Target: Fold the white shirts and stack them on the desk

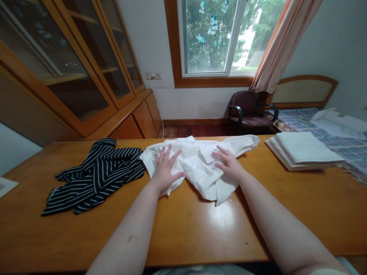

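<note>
A crumpled white shirt (197, 164) lies across the middle of the wooden table (183, 236), one sleeve stretching to the right. My left hand (165, 171) rests on its left part with the fingers spread. On the right part, my right hand (229, 164) lies with its fingers apart over the cloth. Neither hand grips the fabric. Just left of the shirt is a black garment with white stripes (100, 172), loosely bunched, its edge close to the white cloth.
At the table's right side sits a stack of folded white cloth (306, 151). Beyond the far edge stand a dark red armchair (248, 109) and a bed with a checked cover (304, 122). A glass-fronted cabinet (94, 49) rises at the left. A white paper (7, 186) lies at the left edge.
</note>
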Available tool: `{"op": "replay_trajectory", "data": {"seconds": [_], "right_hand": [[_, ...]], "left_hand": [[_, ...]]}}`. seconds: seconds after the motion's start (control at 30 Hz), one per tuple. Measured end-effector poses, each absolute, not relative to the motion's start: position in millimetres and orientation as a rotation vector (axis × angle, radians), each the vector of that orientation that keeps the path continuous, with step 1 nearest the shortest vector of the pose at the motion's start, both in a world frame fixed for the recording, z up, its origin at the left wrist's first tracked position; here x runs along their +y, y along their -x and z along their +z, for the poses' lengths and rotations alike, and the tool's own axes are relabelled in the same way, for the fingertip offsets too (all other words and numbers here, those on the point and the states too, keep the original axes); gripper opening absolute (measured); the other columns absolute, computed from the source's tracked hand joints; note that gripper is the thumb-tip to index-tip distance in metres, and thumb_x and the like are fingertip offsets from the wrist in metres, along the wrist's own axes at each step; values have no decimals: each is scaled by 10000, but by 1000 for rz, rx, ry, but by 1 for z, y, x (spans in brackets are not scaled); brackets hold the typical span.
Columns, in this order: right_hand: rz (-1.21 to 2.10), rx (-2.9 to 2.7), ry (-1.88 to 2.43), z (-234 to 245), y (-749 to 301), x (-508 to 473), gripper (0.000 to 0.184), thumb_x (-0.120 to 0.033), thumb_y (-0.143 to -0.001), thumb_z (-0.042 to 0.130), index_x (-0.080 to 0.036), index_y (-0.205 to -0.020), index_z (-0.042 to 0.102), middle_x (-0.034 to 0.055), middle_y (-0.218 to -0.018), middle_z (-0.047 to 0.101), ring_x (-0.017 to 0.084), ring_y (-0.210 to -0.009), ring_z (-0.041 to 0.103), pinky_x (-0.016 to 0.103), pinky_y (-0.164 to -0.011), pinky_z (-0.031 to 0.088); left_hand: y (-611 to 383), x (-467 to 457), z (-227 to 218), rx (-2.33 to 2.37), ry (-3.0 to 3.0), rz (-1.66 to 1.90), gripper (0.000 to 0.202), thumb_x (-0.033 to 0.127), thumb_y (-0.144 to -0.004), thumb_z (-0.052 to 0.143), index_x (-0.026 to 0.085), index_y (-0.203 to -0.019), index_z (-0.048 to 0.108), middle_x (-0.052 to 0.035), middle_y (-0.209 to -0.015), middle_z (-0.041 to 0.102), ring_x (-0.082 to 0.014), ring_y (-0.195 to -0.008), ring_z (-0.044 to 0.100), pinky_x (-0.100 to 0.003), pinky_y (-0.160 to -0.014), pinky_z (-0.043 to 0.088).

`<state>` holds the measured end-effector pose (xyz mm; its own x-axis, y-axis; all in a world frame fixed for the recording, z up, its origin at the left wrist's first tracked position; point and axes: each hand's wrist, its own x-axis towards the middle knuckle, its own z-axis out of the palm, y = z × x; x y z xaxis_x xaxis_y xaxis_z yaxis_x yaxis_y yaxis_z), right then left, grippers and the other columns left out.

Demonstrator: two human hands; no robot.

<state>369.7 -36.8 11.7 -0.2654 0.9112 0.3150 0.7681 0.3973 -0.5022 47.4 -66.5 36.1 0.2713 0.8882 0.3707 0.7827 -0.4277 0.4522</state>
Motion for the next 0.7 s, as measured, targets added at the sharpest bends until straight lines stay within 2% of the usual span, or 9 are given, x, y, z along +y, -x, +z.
{"op": "replay_trajectory", "data": {"seconds": [0.07,0.13,0.2,0.27,0.37,0.43,0.5,0.57,0.7], "right_hand": [[572,-2381,1297,9,-364,-39,602,-519,-746,625,-300,-1298,530,99,-1510,259,330,-1383,187,580,-1077,116],[631,-2436,1316,5,-360,-38,606,-533,-695,676,-312,-1249,573,108,-1513,247,351,-1386,162,623,-1056,85],[606,-2395,1373,2,-358,-37,421,-490,-722,669,-299,-1097,667,99,-1487,311,344,-1381,186,644,-1041,64],[573,-2322,1396,1,-356,-35,229,-422,-796,603,-259,-917,709,87,-1412,437,313,-1347,285,626,-1048,82],[539,-2144,1410,4,-356,-35,247,-373,-864,489,-222,-842,684,85,-1172,630,250,-1149,517,490,-1023,276],[510,-1954,1472,6,-357,-36,291,-402,-877,444,-209,-863,662,75,-953,685,223,-926,599,375,-876,408],[473,-1739,1537,7,-361,-36,339,-452,-876,419,-198,-870,645,48,-786,670,204,-758,591,310,-733,431],[437,-1553,1560,6,-368,-36,378,-491,-866,409,-189,-869,637,28,-711,646,189,-686,566,287,-682,419],[311,-1243,1603,2,-389,-28,414,-500,-848,401,-167,-885,644,56,-785,666,199,-736,563,293,-719,415]], "left_hand": [[-57,-67,28,1418,-2492,417,897,571,-624,697,345,-1411,332,-64,-1548,153,-365,-1405,-14,-610,-1061,-91],[-61,-65,21,1395,-2471,189,976,568,-586,716,337,-1431,288,-69,-1528,226,-350,-1409,18,-614,-1058,-90],[-63,-62,15,1474,-2427,153,952,540,-622,695,300,-1441,274,-77,-1507,281,-318,-1411,79,-583,-1081,-64],[-62,-60,14,1569,-2393,185,889,510,-669,662,258,-1437,292,-94,-1498,299,-290,-1403,148,-533,-1108,-15],[-60,-60,15,1661,-2357,247,805,476,-715,620,211,-1418,331,-120,-1491,307,-282,-1381,229,-498,-1117,64],[-59,-59,16,1701,-2344,310,684,414,-750,582,224,-1380,397,-108,-1448,389,-286,-1342,309,-502,-1107,109],[-55,-57,20,1753,-2321,373,500,313,-780,525,250,-1276,520,-86,-1338,523,-286,-1248,432,-485,-1080,194],[-48,-54,24,1832,-2271,405,369,218,-778,467,264,-1103,635,-73,-1175,629,-277,-1110,535,-433,-1002,319],[-19,-47,30,2171,-2035,462,208,183,-718,481,241,-733,680,-94,-908,675,-305,-934,591,-417,-836,409]]}}
